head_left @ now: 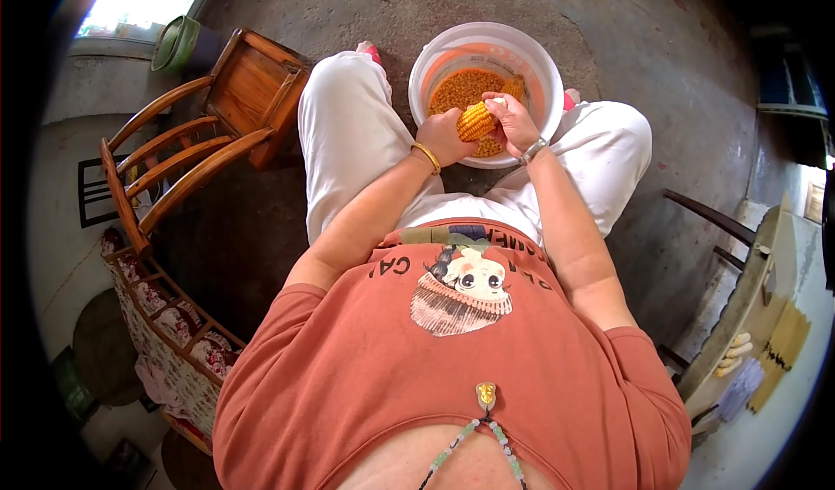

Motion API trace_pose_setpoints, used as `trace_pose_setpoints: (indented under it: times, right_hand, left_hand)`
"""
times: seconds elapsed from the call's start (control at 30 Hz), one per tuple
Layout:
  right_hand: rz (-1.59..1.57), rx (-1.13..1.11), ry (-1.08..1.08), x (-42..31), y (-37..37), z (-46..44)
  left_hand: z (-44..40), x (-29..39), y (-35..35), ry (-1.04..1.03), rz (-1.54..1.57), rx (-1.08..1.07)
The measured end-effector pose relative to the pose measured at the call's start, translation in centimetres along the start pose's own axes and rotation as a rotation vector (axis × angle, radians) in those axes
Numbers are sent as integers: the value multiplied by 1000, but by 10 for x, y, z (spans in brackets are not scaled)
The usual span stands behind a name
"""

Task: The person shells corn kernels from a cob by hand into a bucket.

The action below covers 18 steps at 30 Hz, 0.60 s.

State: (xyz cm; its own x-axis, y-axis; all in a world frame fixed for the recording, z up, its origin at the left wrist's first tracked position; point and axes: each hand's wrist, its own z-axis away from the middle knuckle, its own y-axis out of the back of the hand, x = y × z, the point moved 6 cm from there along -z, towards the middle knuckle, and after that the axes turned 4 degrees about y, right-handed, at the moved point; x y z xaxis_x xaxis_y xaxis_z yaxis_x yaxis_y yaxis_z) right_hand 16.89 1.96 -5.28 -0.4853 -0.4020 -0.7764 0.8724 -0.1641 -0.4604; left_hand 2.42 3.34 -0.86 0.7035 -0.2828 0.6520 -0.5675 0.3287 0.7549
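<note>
Over a white bucket between my knees, both hands hold one yellow corn cob. My left hand is wrapped round the cob's left end. My right hand grips the other end, with its thumb and fingers near the pale tip. Loose corn kernels cover the bottom of the bucket below. Part of another cob shows in the bucket behind my right hand. My fingers hide some of the held cob's surface.
A wooden chair stands at the left, close to my knee. Behind it is a wooden-framed seat with floral fabric. At the right a table carries several pale items. Grey concrete floor surrounds the bucket.
</note>
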Motion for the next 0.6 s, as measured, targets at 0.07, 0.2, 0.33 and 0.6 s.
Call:
trace_pose_setpoints:
  times: [0.07,0.2,0.33,0.6]
  right_hand:
    - [5,-10,0,0,0,0]
    - [-29,-10,22,-5,-5,3]
    - [-89,8,11,-8,-9,5]
    - [-1,28,30,4,3,-6]
  left_hand:
    - [0,1,1,9,17,-8]
    - [0,1,1,29,31,-13]
    - [1,7,4,15,-6,3]
    - [0,2,0,33,22,-16]
